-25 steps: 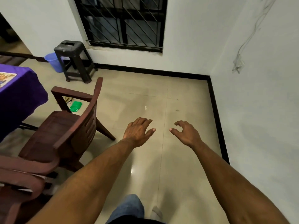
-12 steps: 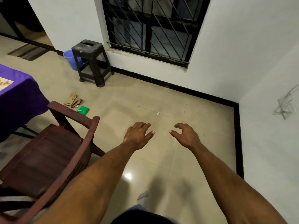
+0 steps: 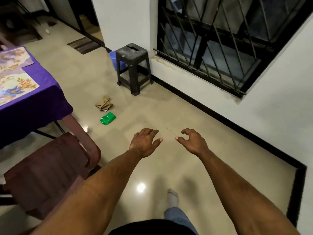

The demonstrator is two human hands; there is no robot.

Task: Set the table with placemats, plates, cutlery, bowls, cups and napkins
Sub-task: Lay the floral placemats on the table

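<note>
Both my arms reach out over the bare tiled floor. My left hand (image 3: 146, 141) hangs with relaxed fingers and holds nothing. My right hand (image 3: 193, 141) is to its right, fingers loosely curled, also holding nothing. At the far left stands the table with a purple cloth (image 3: 42, 97). Floral placemats (image 3: 16, 85) lie on it, well away from both hands. No plates, cutlery, bowls, cups or napkins show in the view.
A dark wooden chair (image 3: 50, 168) stands at my lower left beside the table. A black plastic stool (image 3: 133, 65) and a blue bucket (image 3: 114, 60) sit by the barred window. Crumpled brown paper (image 3: 104, 103) and a green plastic item (image 3: 107, 118) lie on the floor.
The view has swung left: the table and its placemats have come into sight, the corner wall has slid to the right. Both hands kept their open pose in front of me.
</note>
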